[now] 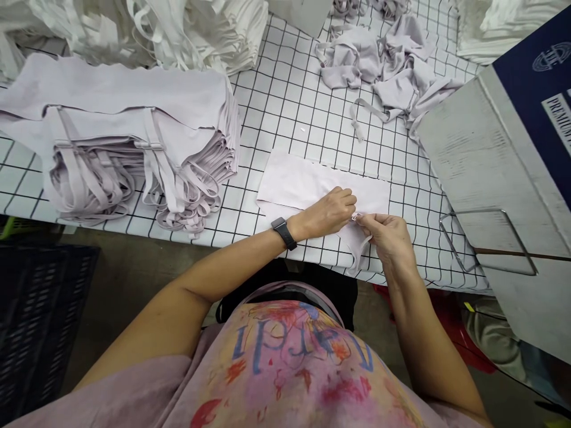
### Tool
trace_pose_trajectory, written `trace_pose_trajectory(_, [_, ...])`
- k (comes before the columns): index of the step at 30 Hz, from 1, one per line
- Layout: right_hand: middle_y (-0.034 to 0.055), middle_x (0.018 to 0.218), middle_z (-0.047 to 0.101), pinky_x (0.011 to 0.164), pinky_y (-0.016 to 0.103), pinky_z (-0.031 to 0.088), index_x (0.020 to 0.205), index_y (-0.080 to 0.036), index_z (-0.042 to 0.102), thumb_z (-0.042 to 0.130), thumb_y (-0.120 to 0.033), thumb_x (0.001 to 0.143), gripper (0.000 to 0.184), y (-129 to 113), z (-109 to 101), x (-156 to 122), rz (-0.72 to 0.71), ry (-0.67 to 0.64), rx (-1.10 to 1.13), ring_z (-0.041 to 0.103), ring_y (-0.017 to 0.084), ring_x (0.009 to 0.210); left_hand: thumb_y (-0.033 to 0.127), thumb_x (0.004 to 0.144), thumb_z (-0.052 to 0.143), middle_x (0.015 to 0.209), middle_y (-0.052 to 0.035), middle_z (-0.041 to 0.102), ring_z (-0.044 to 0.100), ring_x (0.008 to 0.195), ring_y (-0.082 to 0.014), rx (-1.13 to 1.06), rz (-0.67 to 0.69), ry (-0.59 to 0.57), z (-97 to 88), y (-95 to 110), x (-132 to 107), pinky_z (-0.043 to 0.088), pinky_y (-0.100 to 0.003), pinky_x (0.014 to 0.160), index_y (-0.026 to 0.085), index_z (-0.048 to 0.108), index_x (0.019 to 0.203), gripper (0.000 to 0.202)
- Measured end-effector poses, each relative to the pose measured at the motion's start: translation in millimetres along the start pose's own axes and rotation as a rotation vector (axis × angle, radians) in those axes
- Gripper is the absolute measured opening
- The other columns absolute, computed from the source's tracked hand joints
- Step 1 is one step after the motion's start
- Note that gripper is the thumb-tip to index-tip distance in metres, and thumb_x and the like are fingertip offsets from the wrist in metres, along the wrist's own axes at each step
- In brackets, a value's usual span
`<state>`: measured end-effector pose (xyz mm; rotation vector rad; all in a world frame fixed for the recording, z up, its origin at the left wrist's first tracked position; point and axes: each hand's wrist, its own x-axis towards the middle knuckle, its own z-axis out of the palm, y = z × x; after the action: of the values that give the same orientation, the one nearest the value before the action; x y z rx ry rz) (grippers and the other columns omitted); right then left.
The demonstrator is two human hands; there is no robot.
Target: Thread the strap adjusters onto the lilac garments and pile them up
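Observation:
A pale lilac strapped garment (307, 178) lies folded flat on the checked tabletop in front of me. My left hand (332, 209), with a dark watch on its wrist, is closed over the garment's near right part. Just right of it, my right hand (386, 232) pinches a thin strap (357, 219) of the same garment between thumb and fingers. The two hands almost meet at the strap. A loose length of strap hangs below them towards the table's front edge. What sits inside the left fingers is mostly hidden.
A thick stack of similar garments (178, 89) with dangling straps stands to the left. White garments (214, 35) are piled behind it. Crumpled lilac pieces (397, 65) lie at the back right. A large carton (486, 154) with a wire handle rises on the right.

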<state>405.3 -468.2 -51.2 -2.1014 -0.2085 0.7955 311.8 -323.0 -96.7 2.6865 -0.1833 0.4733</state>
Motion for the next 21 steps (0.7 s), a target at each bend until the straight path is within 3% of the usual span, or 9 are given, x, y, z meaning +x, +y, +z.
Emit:
trace_pose_trajectory(6, [-0.0034,0.051,0.049,0.04,0.021,0.026,0.055,-0.015,0.061,0.073,-0.025,0.069,0.02,5,22,-18,-0.031,0.123,0.208,0.038,0.005,0.044,0.008,0.099,0.047,0.087,-0.009,0.066,0.054,0.089,-0.0224,0.037,0.016,0.017,-0.6,1,-1,0.04,-0.036,0.082,0.014,0.064,0.077,0.029])
trace_pose_trajectory(11, [-0.0035,0.053,0.052,0.037,0.02,0.027,0.06,-0.016,0.062,0.074,-0.024,0.068,0.017,9,27,-21,-0.038,0.205,0.316,0.04,0.005,0.041,0.008,0.098,0.049,0.086,-0.0083,0.066,0.053,0.088,-0.0218,0.066,0.031,0.002,-3.4,4,-2,0.04,-0.037,0.084,0.013,0.065,0.075,0.028])
trace_pose_trajectory(17, [-0.0023,0.056,0.055,0.036,0.022,0.023,0.07,-0.015,0.066,0.082,-0.042,0.067,0.031,14,16,-27,0.004,0.027,0.365,0.034,0.004,0.04,0.004,0.097,0.045,0.09,-0.0094,0.067,0.053,0.09,-0.0223,0.116,0.039,0.001,-0.9,2,-3,0.039,-0.038,0.084,0.013,0.067,0.077,0.031])
trace_pose_trajectory(21, [-0.0011,0.056,0.063,0.038,0.022,0.023,0.107,-0.016,0.068,0.086,-0.054,0.066,0.059,24,-8,-49,0.036,-0.109,0.234,0.031,0.006,0.038,0.008,0.099,0.045,0.097,-0.0106,0.068,0.054,0.095,-0.0241,0.147,0.031,-0.023,-4.5,6,-2,0.037,-0.04,0.087,0.013,0.069,0.082,0.03])
